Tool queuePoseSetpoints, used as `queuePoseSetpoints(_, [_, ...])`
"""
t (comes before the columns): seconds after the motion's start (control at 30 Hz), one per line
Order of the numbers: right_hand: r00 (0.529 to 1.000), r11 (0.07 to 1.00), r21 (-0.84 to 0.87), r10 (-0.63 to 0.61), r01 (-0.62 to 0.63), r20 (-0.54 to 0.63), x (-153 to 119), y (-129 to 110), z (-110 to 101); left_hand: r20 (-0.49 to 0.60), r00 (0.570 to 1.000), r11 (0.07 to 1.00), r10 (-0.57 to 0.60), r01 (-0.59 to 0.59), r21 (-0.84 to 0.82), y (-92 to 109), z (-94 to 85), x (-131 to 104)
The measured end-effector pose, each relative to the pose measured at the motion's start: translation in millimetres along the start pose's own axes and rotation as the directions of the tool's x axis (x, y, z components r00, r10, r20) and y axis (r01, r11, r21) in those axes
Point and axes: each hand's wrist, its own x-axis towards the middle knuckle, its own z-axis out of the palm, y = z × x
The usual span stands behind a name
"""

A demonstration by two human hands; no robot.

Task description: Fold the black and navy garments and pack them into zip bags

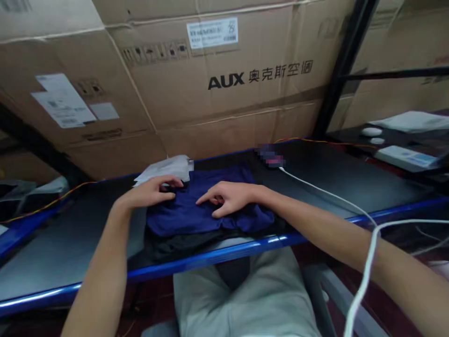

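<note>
A dark blue cloth (182,217), which looks like a folded garment, lies flat on the shelf in front of me. Black fabric (171,245) shows beneath its near edge. At the cloth's upper left, my left hand (156,192) hovers or rests with thumb and fingers apart and nothing visible between them. Over the middle of the cloth is my right hand (233,196), its index finger and thumb stretched out and the other fingers partly curled. Whether its fingertip presses the cloth I cannot tell. White plastic bags or papers (166,167) lie just behind my left hand.
Large cardboard boxes (224,112) stand behind the black shelf (326,178) with its blue front edge (210,258). A blurred-out dark device (270,157) has a white cable (326,189) running right, across my right forearm. A white box (407,157) sits farther right.
</note>
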Motion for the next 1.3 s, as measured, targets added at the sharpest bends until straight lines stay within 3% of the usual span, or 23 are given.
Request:
queuePoseSetpoints(0.1, [0.999,0.999,0.005,0.045,-0.045,-0.02,-0.2,-3.2,0.7,-0.029,1.0,0.997,-0.008,0.011,0.081,-5.2,10.9,10.9])
queuePoseSetpoints(0.2, [0.997,0.998,0.036,0.059,-0.058,-0.042,-1.2,-3.1,-3.0,-0.203,0.978,0.994,0.039,-0.018,0.107,-8.6,17.6,18.1])
queuePoseSetpoints(0.3, [0.974,0.993,-0.004,0.113,-0.116,-0.197,-4.6,6.7,-15.1,-0.325,0.943,0.995,0.075,-0.048,0.09,-5.7,20.2,19.0])
queuePoseSetpoints(0.37, [0.911,0.97,-0.097,0.174,-0.225,-0.373,-10.0,19.4,-27.9,-0.357,0.929,0.994,0.098,-0.076,0.075,-2.3,22.3,18.4])
queuePoseSetpoints(0.47, [0.79,0.842,-0.254,0.282,-0.475,-0.545,-23.6,41.4,-49.5,-0.401,0.905,0.99,0.141,-0.134,0.045,0.4,27.7,20.8])
queuePoseSetpoints(0.6, [0.721,0.71,-0.277,0.453,-0.648,-0.525,-43.0,58.3,-69.9,-0.463,0.877,0.991,0.127,-0.131,0.023,-0.8,33.0,34.3])
queuePoseSetpoints(0.7, [0.708,0.699,-0.241,0.515,-0.674,-0.484,-49.1,57.9,-74.9,-0.447,0.889,0.995,0.093,-0.075,0.058,-2.5,31.6,48.6])
queuePoseSetpoints(0.83, [0.715,0.73,-0.231,0.465,-0.643,-0.522,-48.5,52.6,-76.2,-0.385,0.917,0.991,0.105,-0.064,0.118,-3.8,32.3,61.9])
queuePoseSetpoints(0.97, [0.709,0.786,-0.137,0.448,-0.602,-0.545,-51.2,50.4,-81.4,-0.481,0.87,0.994,0.104,-0.109,0.017,-2.2,35.9,59.2])
queuePoseSetpoints(1.07, [0.717,0.862,-0.012,0.413,-0.506,-0.561,-55.5,47.6,-86.8,-0.551,0.829,0.976,0.089,-0.182,-0.117,4.7,32.6,48.1])
queuePoseSetpoints(1.13, [0.753,0.914,0.085,0.376,-0.396,-0.54,-57.4,43.2,-88.9,-0.53,0.836,0.963,0.141,-0.241,-0.124,11.7,28.6,39.7])
queuePoseSetpoints(1.17, [0.789,0.925,0.13,0.373,-0.357,-0.488,-57.9,40.1,-89.1,-0.473,0.861,0.96,0.186,-0.262,-0.099,15.3,26.9,35.9])
queuePoseSetpoints(1.23, [0.878,0.912,0.183,0.405,-0.368,-0.256,-57.5,32.4,-87.8,-0.251,0.929,0.958,0.271,-0.286,-0.023,22.1,25.4,30.1])
queuePoseSetpoints(1.27, [0.895,0.892,0.179,0.436,-0.416,-0.095,-56.8,27.9,-86.5,-0.122,0.95,0.958,0.286,-0.286,0.017,25.0,25.6,28.1])
queuePoseSetpoints(1.3, [0.881,0.87,0.144,0.469,-0.473,0.058,-55.8,22.8,-85.0,-0.015,0.959,0.958,0.284,-0.283,0.053,27.8,26.1,26.5])
